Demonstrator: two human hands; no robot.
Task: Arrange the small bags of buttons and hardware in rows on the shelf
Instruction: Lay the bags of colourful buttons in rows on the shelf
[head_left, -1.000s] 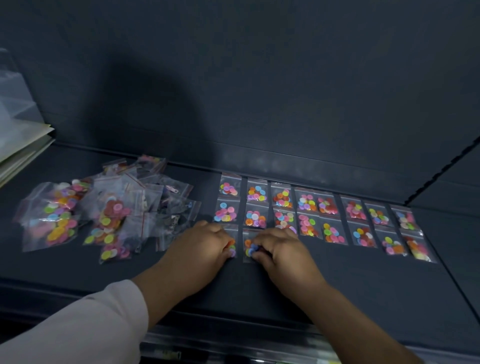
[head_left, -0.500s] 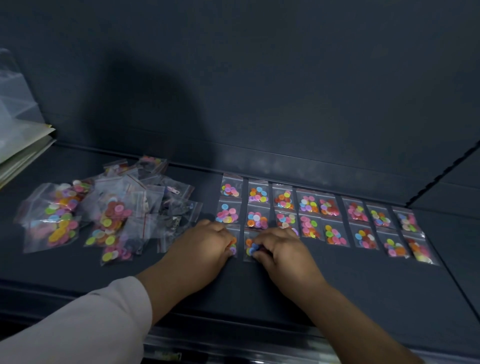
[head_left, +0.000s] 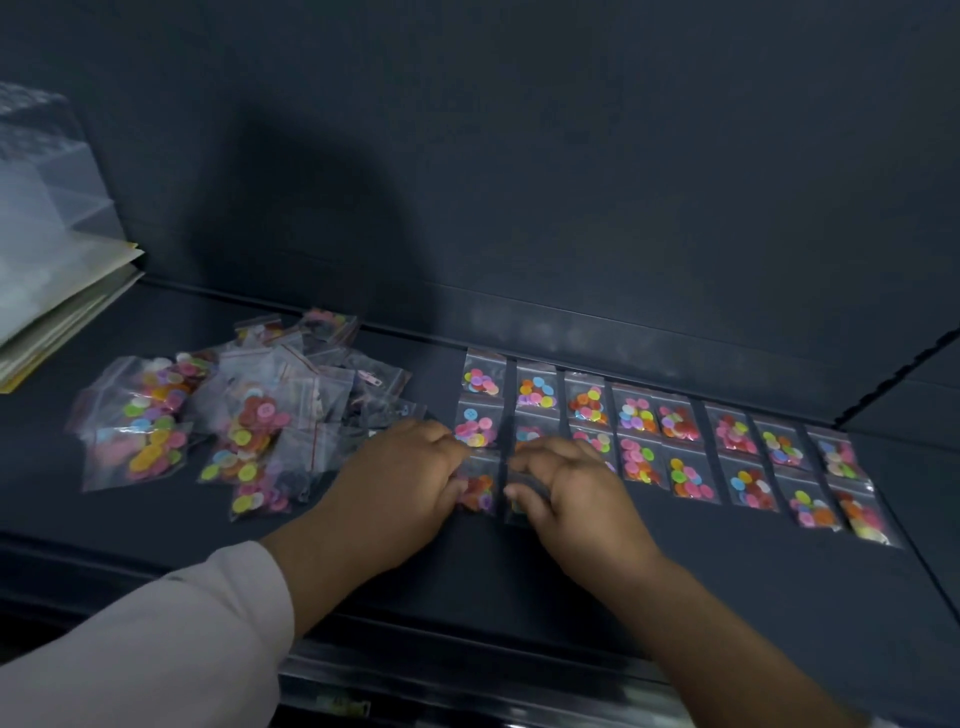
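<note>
Small clear bags of coloured buttons lie in two neat rows along the dark shelf, from the centre to the right. A third row starts at the front left with two bags. My left hand rests its fingertips on the left edge of the first front-row bag. My right hand pinches the second front-row bag between thumb and fingers and hides most of it. A loose pile of unsorted bags with buttons and hardware lies to the left.
A stack of papers and clear plastic sleeves sits at the far left of the shelf. The shelf's back wall rises just behind the rows. A shelf divider edge runs at the right.
Both hands stay on the two front-row bags with only small finger shifts. The right hand's fingers have spread a little over its bag.
</note>
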